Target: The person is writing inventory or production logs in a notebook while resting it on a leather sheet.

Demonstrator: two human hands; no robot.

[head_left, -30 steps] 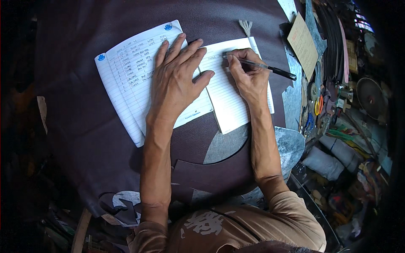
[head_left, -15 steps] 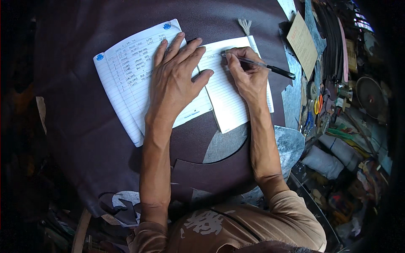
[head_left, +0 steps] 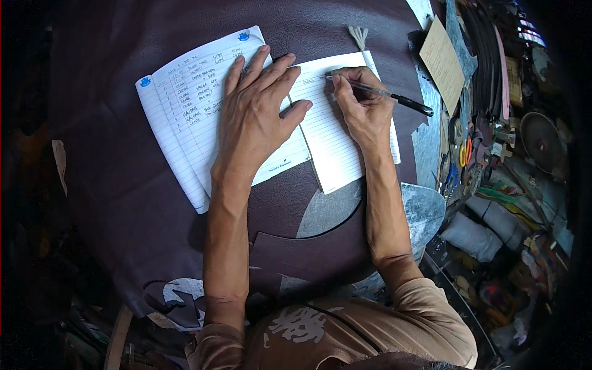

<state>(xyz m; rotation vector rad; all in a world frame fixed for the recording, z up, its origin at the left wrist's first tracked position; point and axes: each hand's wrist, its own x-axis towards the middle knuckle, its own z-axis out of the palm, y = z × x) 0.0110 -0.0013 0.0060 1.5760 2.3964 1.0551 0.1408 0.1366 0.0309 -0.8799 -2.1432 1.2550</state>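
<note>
My right hand (head_left: 365, 105) is closed round a clear pen with a black cap on its rear end (head_left: 407, 103). The pen's tip meets a small lined notepad (head_left: 336, 157) near the top of its page, where a short line of handwriting stands. To the left lies a larger lined notebook (head_left: 176, 148), open, with rows of handwriting on its upper part. My left hand (head_left: 262, 102) rests flat on it with fingers spread, holding nothing, its fingertips reaching toward the notepad's left edge. The notepad overlaps the notebook's right side.
Dark brown leather (head_left: 123, 185) covers the work surface, with a cut curved piece (head_left: 308, 253) near me. Beige card (head_left: 439, 65) lies at the right. Beyond it are orange-handled scissors (head_left: 467, 152), a roll of tape (head_left: 457, 132) and plastic-wrapped bundles (head_left: 473, 237). A pale tassel (head_left: 357, 38) lies above the notepad.
My right hand and the pen have shifted very slightly to the right along the written line. My left hand stays in place.
</note>
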